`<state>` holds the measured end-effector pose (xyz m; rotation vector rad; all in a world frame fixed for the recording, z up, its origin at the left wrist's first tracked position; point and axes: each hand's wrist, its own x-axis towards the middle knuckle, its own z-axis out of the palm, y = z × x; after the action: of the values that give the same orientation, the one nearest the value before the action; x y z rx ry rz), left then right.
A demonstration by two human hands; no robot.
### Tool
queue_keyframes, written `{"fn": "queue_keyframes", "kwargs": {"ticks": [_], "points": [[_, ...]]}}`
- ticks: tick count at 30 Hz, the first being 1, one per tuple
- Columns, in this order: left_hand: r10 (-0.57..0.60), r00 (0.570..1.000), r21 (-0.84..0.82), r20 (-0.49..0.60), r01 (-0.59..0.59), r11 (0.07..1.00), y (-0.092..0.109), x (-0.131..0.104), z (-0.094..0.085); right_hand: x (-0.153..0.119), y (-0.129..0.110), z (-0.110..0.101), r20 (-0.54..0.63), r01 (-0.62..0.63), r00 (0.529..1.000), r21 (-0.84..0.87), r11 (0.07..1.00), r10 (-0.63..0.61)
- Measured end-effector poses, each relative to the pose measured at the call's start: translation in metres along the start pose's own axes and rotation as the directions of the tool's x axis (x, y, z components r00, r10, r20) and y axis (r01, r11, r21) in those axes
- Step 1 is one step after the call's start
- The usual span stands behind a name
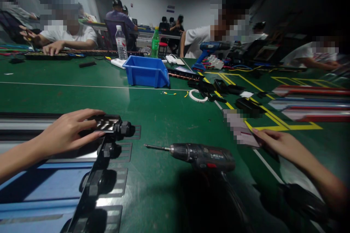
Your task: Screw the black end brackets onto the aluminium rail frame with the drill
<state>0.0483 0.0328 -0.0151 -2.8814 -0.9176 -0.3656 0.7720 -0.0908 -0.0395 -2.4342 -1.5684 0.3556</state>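
Fingers (88,113) of left hand (67,131) loosely around metal rail (109,121), those of right hand (283,144) pinch-tight on pale card (242,129).

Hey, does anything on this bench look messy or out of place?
Only mild clutter: two short yellowish wire-like scraps lie loose near the blue bin, and black parts are strewn to its right around the yellow lines. No spill or damage is apparent.

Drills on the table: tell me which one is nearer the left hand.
The black drill, in the foreground between the left hand and the right hand. The blue drill stands farther back.
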Motion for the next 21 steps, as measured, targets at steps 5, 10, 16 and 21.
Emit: {"fn": "queue_keyframes", "kwargs": {"ticks": [5,10,16,21], "points": [[-0.003,1.000,0.001,-0.006,0.003,1.000,-0.001,0.000,0.000,0.007,-0.002,0.012,-0.155,-0.030,0.987,0.045,0.999,0.037],[-0.006,1.000,-0.003,0.000,0.006,1.000,-0.001,0.000,0.001,0.010,-0.007,0.023,-0.248,0.034,0.969,0.088,0.996,-0.011],[-0.027,1.000,-0.021,-0.011,0.026,0.999,-0.001,0.000,0.000,0.023,-0.011,0.029,-0.348,0.148,0.934,0.160,0.976,-0.085],[-0.036,0.999,-0.013,-0.013,0.036,0.999,-0.002,-0.002,0.002,0.039,-0.016,0.032,-0.386,0.336,0.886,0.152,0.930,-0.257]]}}
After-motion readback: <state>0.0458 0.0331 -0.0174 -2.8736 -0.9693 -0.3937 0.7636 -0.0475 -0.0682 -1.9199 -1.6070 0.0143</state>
